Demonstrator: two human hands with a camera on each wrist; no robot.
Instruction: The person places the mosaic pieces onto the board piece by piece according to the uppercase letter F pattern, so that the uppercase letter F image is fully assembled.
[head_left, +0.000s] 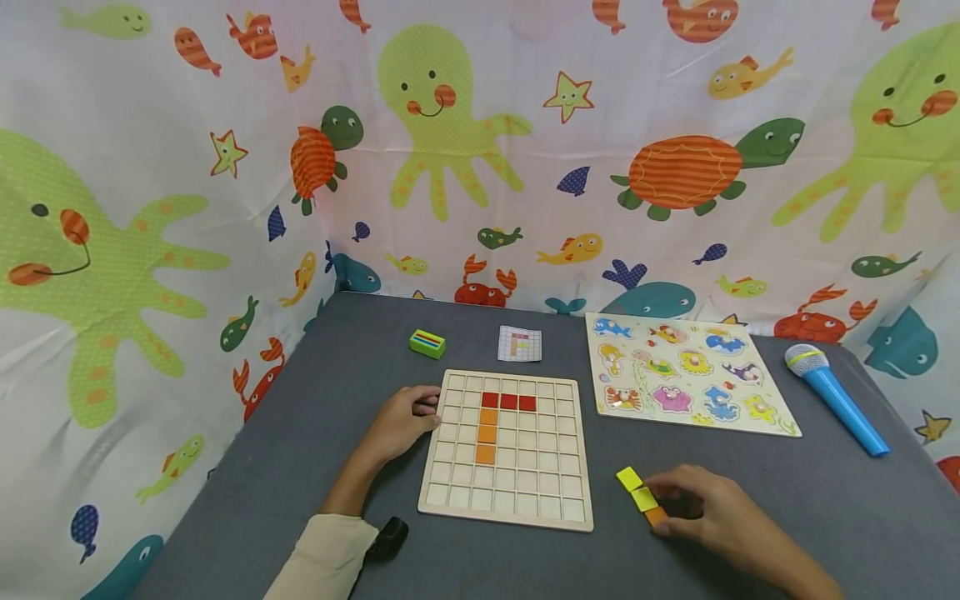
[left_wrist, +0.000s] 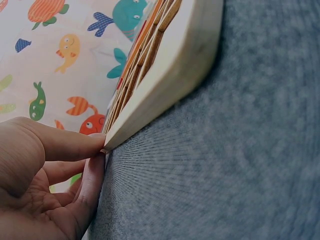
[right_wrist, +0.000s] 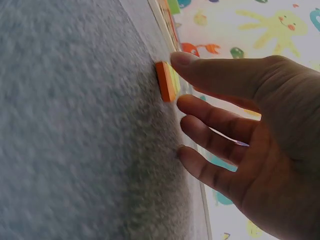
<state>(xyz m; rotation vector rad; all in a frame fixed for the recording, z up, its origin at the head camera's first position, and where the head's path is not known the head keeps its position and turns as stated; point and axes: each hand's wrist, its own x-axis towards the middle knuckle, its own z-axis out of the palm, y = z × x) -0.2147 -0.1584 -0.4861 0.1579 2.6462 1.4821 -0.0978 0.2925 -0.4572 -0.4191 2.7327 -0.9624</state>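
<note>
The left hand [head_left: 401, 425] pinched the left edge of the wooden board [head_left: 525, 506] on the gray surface [head_left: 525, 567]. The right hand [head_left: 708, 508] was partly open next to two yellow tiles [head_left: 643, 499] and an orange tile [head_left: 656, 516], right of the board. I couldn't tell if it touched them.

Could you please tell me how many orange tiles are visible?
4: upper orange tile, middle orange tile and lower orange tile in one column of the wooden grid board, plus a loose orange tile by the right hand, which may hide more.
</note>
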